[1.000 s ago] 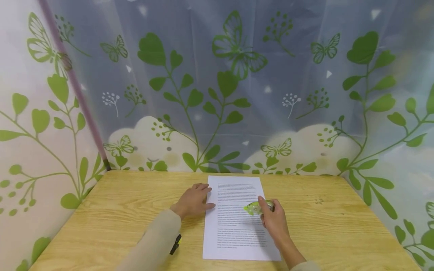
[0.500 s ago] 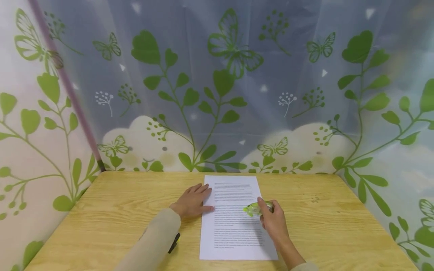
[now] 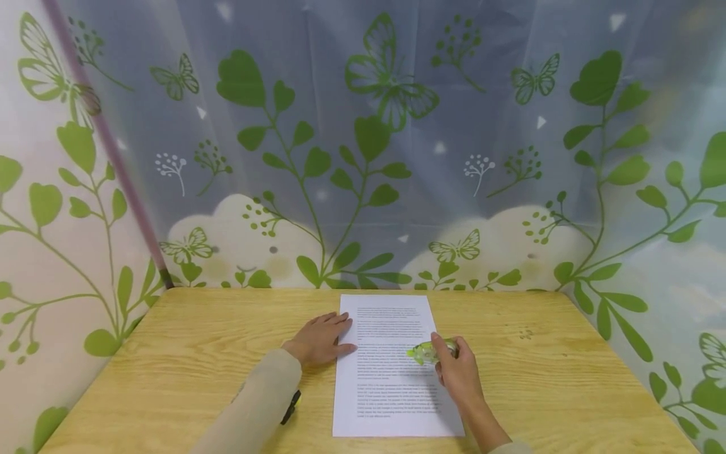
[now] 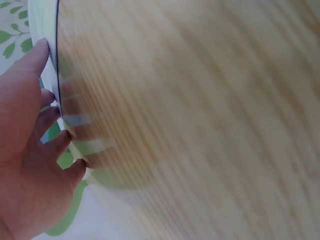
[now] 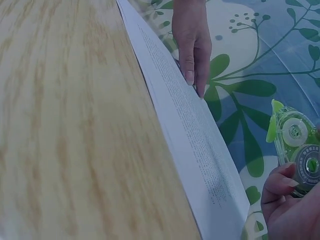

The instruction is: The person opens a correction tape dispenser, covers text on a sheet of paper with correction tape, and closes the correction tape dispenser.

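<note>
A printed sheet of paper (image 3: pixel 397 372) lies on the wooden table, its text in several blocks. My left hand (image 3: pixel 320 339) rests at the sheet's left edge with fingers spread, the thumb and fingertips over the paper. In my right hand (image 3: pixel 460 373) I grip a green, see-through correction tape (image 3: pixel 422 352) over the right half of the sheet, its tip pointing left. The right wrist view shows the two reels inside the correction tape (image 5: pixel 295 132) and its green tip, apart from the paper. The left wrist view shows my left hand (image 4: pixel 37 145) with fingers extended.
A black and yellow object (image 3: pixel 292 407), partly hidden by the left sleeve (image 3: pixel 258 394), lies on the table (image 3: pixel 539 378) left of the paper. A patterned curtain (image 3: pixel 317 139) with leaves and butterflies stands behind the table's far edge.
The head view has turned slightly, so the scene sits a little further left. Both hands hold nearly the same places, and the correction tape stays above the sheet.
</note>
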`<action>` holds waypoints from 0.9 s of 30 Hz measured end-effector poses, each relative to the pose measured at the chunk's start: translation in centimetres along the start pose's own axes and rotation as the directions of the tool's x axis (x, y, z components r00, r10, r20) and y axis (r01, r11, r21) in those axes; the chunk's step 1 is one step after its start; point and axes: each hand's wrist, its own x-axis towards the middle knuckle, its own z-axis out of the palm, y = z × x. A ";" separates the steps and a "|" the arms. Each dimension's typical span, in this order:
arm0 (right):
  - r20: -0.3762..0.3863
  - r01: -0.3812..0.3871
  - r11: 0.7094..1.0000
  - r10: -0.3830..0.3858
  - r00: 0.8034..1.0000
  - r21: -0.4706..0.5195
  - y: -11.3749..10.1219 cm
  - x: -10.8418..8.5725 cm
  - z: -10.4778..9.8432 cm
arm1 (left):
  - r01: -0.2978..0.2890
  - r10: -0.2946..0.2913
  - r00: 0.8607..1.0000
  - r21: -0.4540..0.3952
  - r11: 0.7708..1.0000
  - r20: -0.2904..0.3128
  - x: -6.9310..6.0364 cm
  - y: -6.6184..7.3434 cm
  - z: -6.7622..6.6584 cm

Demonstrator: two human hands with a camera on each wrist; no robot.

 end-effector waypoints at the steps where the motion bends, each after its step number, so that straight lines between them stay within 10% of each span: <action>1: 0.000 0.003 1.000 -0.003 1.000 0.007 0.0 0.0 0.0 | -0.004 0.004 1.000 0.003 1.000 -0.002 0.0 -0.1 0.1; 27: -0.067 0.014 0.976 0.001 0.998 0.217 -2.4 1.2 1.4 | -0.035 0.035 0.999 0.007 0.999 -0.009 0.3 -1.3 1.6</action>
